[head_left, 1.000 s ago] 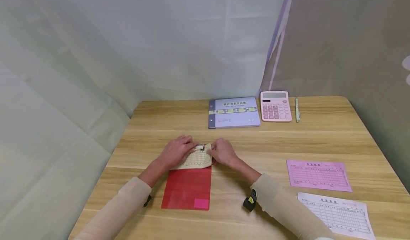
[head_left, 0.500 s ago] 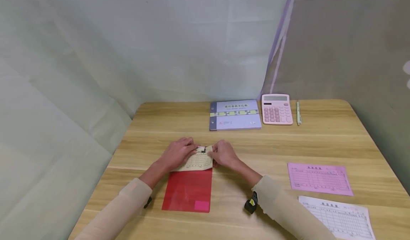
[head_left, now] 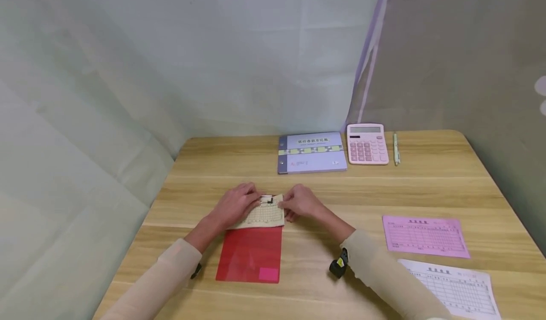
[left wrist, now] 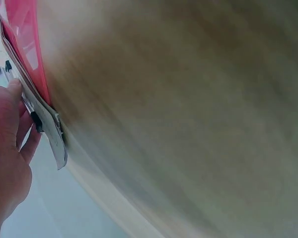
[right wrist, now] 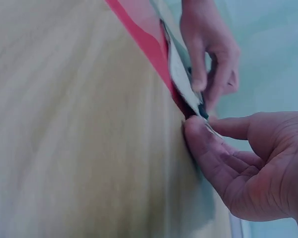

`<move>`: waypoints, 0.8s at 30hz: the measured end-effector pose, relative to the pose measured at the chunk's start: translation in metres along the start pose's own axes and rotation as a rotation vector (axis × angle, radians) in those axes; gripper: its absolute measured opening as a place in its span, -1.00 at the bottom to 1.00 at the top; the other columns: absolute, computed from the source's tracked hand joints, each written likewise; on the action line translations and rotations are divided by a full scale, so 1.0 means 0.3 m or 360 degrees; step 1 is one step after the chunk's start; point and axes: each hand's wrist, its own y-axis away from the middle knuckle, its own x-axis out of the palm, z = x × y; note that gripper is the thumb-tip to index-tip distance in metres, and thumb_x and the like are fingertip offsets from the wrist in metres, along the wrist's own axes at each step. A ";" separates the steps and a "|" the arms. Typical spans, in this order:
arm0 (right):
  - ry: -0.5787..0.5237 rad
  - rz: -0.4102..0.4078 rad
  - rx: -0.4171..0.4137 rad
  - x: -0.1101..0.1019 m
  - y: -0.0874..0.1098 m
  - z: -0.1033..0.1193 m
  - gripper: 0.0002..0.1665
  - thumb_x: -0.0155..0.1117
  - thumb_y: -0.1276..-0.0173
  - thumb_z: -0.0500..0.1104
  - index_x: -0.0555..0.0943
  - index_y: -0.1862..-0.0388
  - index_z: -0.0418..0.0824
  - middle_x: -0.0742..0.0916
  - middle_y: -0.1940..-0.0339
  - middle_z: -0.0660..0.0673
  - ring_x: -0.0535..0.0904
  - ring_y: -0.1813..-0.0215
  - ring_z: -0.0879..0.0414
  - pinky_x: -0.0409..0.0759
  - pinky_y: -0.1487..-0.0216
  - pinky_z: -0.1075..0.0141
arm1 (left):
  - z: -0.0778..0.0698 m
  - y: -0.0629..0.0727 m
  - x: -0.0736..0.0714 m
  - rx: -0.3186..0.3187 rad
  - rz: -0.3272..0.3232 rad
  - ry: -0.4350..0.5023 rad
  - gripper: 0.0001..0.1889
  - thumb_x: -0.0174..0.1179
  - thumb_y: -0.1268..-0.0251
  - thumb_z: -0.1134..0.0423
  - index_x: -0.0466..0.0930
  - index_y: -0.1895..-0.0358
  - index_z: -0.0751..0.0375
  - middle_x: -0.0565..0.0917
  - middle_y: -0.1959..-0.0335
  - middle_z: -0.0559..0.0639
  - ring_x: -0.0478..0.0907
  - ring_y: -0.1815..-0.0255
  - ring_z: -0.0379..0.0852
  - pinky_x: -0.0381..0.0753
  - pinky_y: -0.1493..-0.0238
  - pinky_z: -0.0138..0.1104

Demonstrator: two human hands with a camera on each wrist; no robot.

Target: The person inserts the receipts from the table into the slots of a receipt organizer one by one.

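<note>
A red clip folder (head_left: 249, 253) lies on the table, with cream printed forms (head_left: 269, 214) across its upper part. A metal clip (head_left: 270, 200) with black parts shows at the forms' top edge. My left hand (head_left: 235, 205) holds that top edge at the clip; in the left wrist view its thumb (left wrist: 15, 87) presses on the clip from above, with fingers behind. At the upper right corner, my right hand (head_left: 302, 201) pinches the forms between thumb and fingers, as the right wrist view shows. The left hand covers the forms' left part.
A purple account book (head_left: 313, 152), a pink calculator (head_left: 367, 143) and a pale green pen (head_left: 396, 148) line the table's back. At right lie a pink form (head_left: 425, 236) and a white form (head_left: 452, 287). Pale curtains (head_left: 256, 64) stand behind the table.
The forms' right corner lies flatter and slightly further right than before, and my right hand has shifted a little to the right. My left hand stays in place at the clip.
</note>
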 end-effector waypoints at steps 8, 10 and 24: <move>0.0229 -0.0096 -0.0157 -0.174 0.082 -0.007 -0.82 0.42 -0.47 -0.28 0.77 0.09 -0.41 0.83 0.29 -0.21 0.78 0.27 -0.04 0.77 0.20 0.16 | 0.004 0.000 -0.006 -0.0067 0.0062 0.0123 -0.64 0.39 -0.49 0.07 0.76 -0.24 0.08 0.63 -0.08 -0.07 0.55 -0.05 -0.15 0.68 -0.10 -0.26; 0.0310 -0.0121 -0.0248 -0.238 0.116 -0.022 -0.75 0.44 -0.48 -0.24 0.76 0.00 -0.42 0.84 0.20 -0.20 0.78 0.16 -0.04 0.74 0.10 0.14 | 0.004 -0.002 -0.009 -0.0083 0.0084 0.0144 -0.63 0.38 -0.49 0.06 0.75 -0.25 0.08 0.63 -0.11 -0.06 0.57 -0.08 -0.13 0.68 -0.14 -0.23; 0.0537 -0.0318 -0.0297 -0.677 0.492 -0.190 -0.46 0.35 -0.59 -0.08 0.58 -0.40 -0.35 0.73 -0.27 -0.27 0.62 -0.32 -0.26 0.54 -0.33 -0.19 | -0.009 -0.001 -0.022 -0.0244 0.0149 0.0221 -0.48 0.39 -0.49 0.02 0.62 -0.42 0.10 0.61 -0.32 0.00 0.59 -0.29 -0.01 0.63 -0.32 -0.07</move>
